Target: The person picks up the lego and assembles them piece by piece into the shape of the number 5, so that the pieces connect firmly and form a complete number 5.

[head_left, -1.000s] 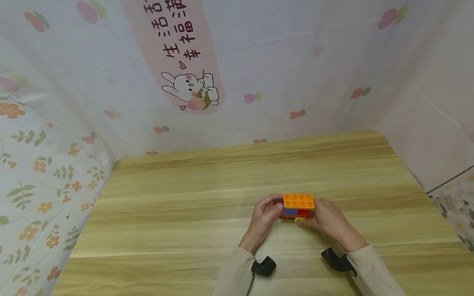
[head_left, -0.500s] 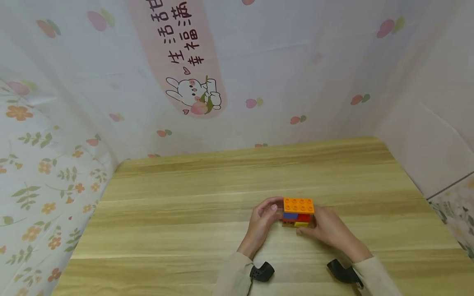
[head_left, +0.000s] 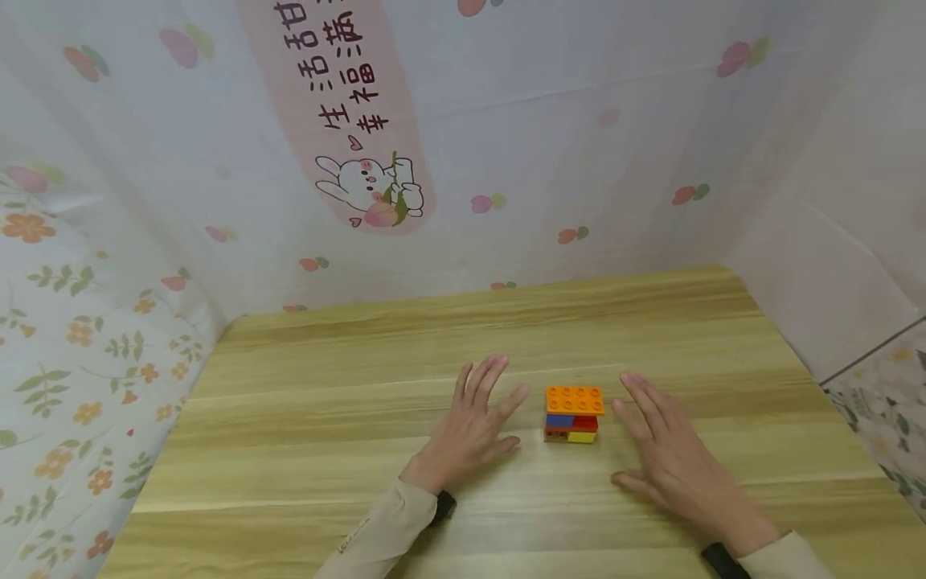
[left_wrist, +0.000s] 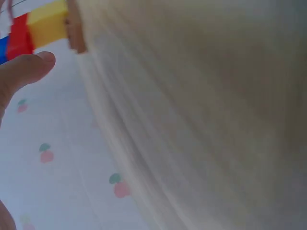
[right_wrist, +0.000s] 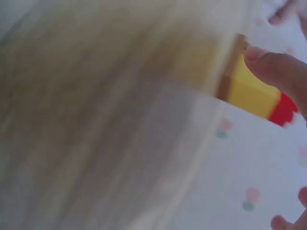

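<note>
A small stack of toy building bricks stands on the table, between the two hands in the head view. On top lies an orange brick (head_left: 574,400) with studs; beneath are a blue brick (head_left: 559,420) and a red brick (head_left: 585,424). A yellow brick (head_left: 582,438) and a brown piece (head_left: 556,436) form the bottom. My left hand (head_left: 463,434) is spread to the left of the stack, apart from it. To the right, my right hand (head_left: 673,450) also has its fingers extended and holds nothing. The right wrist view shows the yellow brick (right_wrist: 252,93) beyond the thumb (right_wrist: 278,72).
The wood-grain table (head_left: 325,450) extends around the stack. A printed white cloth (head_left: 550,145) hangs behind it, and a floral cloth (head_left: 94,386) lines the left side. Dark wrist devices sit at both cuffs.
Both hands have let go of the brick stack and drawn apart, the left one to the left and the right one to the right. The stack remains standing on the table.
</note>
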Motion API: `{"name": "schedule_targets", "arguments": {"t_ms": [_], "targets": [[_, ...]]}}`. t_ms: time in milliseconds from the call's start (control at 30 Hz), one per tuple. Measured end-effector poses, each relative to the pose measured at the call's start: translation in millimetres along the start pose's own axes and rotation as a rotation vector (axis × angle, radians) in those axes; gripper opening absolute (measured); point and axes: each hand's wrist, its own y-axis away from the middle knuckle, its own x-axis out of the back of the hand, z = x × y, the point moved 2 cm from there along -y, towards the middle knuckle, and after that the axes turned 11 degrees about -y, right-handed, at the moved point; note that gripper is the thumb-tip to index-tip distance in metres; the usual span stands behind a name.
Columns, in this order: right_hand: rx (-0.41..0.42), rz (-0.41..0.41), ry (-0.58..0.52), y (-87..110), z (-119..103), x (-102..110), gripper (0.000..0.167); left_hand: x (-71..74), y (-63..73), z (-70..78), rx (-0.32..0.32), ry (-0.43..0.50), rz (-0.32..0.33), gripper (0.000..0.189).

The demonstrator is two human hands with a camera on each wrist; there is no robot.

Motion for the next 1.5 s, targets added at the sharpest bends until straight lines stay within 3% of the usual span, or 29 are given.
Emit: {"name": "schedule_targets", "arguments": {"t_ms": [67,200,333,567,733,867,1100,1233,1367,1500], "targets": [[-0.002,-0.027,0.002,1.0,3.6,-6.4,0.083,-4.4,-2.4,-2.9,-0.055,-0.042,-0.038,0.112],[-0.081,-0.115,0.012,0.5,9.6,-13.3,0.082,-13.4,-9.0,-3.4,-0.156,-0.113,-0.092,0.121],[-0.131,-0.185,0.013,-2.5,14.4,-15.9,0.087,-21.2,-15.9,-2.8,-0.199,-0.146,-0.122,0.119],[-0.136,-0.161,-0.040,-13.8,24.6,-21.0,0.108,-33.4,-31.5,-6.5,-0.102,-0.051,-0.217,0.112],[-0.153,-0.159,-0.036,-24.1,33.8,-24.9,0.129,-42.9,-40.1,-7.4,-0.050,0.058,-0.226,0.123],[-0.222,-0.180,-0.058,-29.8,41.6,-26.3,0.139,-50.3,-47.1,-10.8,-0.027,0.085,-0.238,0.130],[-0.320,-0.217,-0.169,-33.1,55.4,-32.4,0.140,-53.0,-54.9,-20.4,-0.029,0.168,-0.270,0.133],[-0.337,-0.234,-0.275,-33.1,60.7,-35.8,0.139,-53.7,-53.1,-21.9,0.007,0.270,-0.354,0.133],[-0.414,-0.323,-0.376,-30.1,61.0,-38.0,0.138,-55.3,-45.6,-17.2,0.053,0.396,-0.448,0.132],[-0.481,-0.413,-0.426,-27.9,60.3,-39.1,0.136,-56.2,-39.4,-12.5,0.093,0.458,-0.492,0.131]]}}
